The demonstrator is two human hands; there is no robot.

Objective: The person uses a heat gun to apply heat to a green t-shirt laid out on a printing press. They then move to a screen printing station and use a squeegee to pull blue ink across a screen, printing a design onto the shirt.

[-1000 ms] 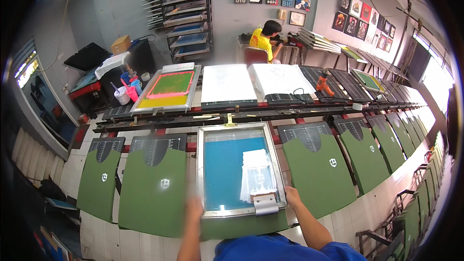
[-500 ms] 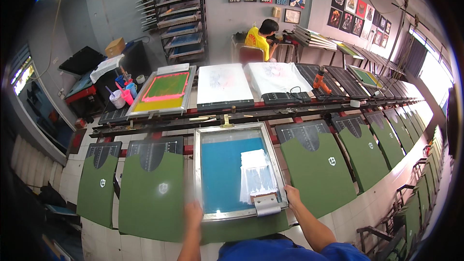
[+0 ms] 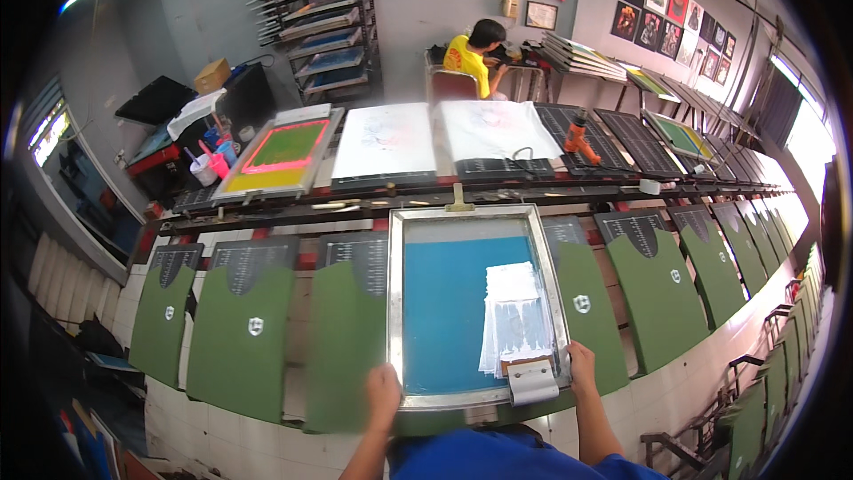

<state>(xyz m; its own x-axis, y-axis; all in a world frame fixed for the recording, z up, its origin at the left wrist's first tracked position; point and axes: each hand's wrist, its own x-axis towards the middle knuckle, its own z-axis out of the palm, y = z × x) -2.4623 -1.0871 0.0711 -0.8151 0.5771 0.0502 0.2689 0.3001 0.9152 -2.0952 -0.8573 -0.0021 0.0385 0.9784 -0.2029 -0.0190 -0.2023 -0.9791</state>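
I hold a screen printing frame (image 3: 396, 302) with a pale metal rim and blue mesh (image 3: 444, 320). My left hand (image 3: 384, 391) is closed on the lower left of its rim, and my right hand (image 3: 581, 366) grips the lower right side. White ink (image 3: 515, 302) lies in streaks on the right part of the mesh. A squeegee (image 3: 533, 382) with a grey metal holder rests at the lower right corner, overhanging the rim. Under and beside the frame are green shirt pieces (image 3: 342, 364) on dark boards; the frame partly covers those behind it.
More green pieces (image 3: 242, 338) with small white emblems lie along the row. Across a dark rail stand another screen frame (image 3: 284, 151), white sheets (image 3: 384, 142) and an orange heat gun (image 3: 579, 140). Ink pots (image 3: 204, 167) sit far left. A person in yellow (image 3: 475, 58) sits at the back.
The frame has shifted right along the row with both hands, uncovering part of a green piece on its left and overlapping the one on its right. My view has shifted too.
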